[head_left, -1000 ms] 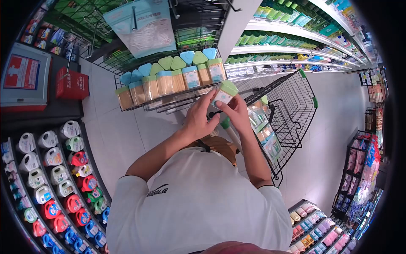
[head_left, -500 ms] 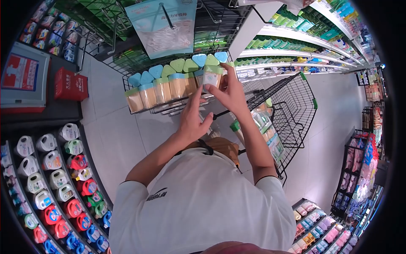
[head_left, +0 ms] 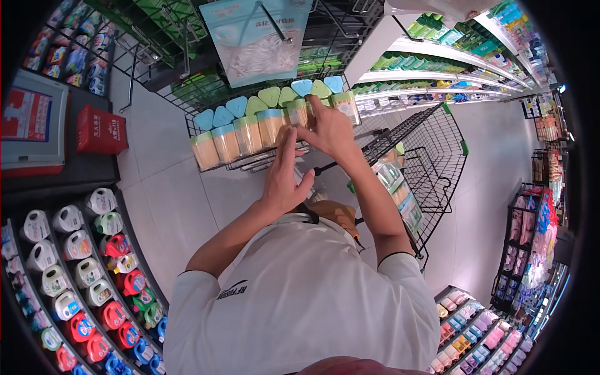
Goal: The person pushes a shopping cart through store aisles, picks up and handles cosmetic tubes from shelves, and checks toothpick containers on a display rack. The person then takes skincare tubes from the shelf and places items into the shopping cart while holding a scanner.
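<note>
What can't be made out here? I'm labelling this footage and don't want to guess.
All in the head view:
- Containers beside the right hand: some fronts partly hidden by that hand.
- Left hand: whether its fingertips touch the row; this single angle overlaps them.
- Hanging pack: top cut off by the picture's upper edge.
- Packs in the cart: print too small.
- Detergent bottles: label print too small.
</note>
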`<state>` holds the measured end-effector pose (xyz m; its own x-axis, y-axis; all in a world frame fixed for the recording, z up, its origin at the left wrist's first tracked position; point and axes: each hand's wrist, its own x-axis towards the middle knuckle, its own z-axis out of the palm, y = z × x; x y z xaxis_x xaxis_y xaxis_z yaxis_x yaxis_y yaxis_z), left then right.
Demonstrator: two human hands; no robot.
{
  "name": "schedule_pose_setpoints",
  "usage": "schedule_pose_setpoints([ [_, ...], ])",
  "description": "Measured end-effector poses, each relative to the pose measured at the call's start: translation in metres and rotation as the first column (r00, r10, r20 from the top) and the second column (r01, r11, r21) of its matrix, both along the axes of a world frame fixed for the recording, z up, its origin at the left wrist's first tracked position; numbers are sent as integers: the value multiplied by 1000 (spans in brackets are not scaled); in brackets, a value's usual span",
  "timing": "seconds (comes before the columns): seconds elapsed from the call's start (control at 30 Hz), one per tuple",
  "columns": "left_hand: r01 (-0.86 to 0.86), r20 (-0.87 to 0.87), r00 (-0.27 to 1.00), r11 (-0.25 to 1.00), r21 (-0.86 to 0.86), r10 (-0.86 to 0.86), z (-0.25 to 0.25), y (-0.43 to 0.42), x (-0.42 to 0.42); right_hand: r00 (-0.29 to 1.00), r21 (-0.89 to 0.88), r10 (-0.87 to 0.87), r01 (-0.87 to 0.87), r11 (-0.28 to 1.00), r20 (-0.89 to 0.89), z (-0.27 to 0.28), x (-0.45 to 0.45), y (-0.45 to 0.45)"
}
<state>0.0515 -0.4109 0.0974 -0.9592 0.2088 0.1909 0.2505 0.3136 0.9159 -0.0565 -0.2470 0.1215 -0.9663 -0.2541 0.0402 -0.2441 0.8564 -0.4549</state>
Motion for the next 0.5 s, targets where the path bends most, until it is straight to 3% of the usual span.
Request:
schedule_pose_setpoints([
  [0.5,26,30,999,1000,0,-26,0,2,-8,999,19,38,-38,999,-37,-4,6,-6],
])
